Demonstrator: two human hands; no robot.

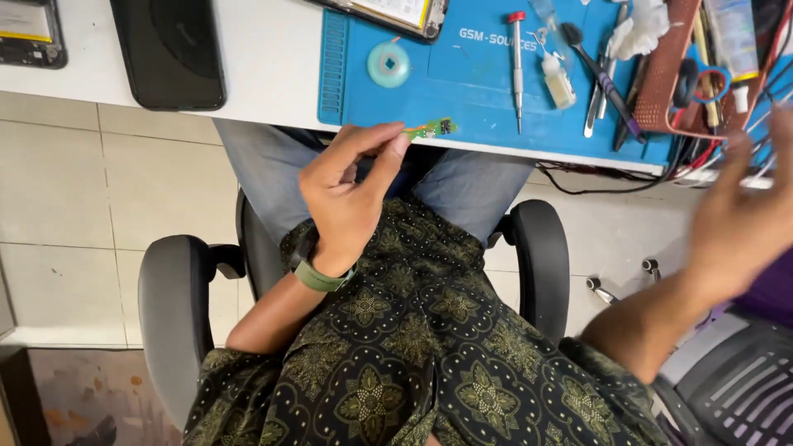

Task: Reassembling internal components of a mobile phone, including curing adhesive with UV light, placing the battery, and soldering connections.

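Below the desk edge, the left hand (351,194) pinches a small green circuit board (433,128) at fingertips, over the blue mat (462,99). Right hand (743,206), blurred, fingers spread, hovers beside tangled wires (661,169); a screwdriver (517,70) lies beyond the board.

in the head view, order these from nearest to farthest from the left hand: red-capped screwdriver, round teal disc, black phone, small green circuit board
1. small green circuit board, pinched at the left hand's fingertips
2. round teal disc, above on the blue mat
3. red-capped screwdriver, to the right
4. black phone, far upper left; nearly level with the screwdriver
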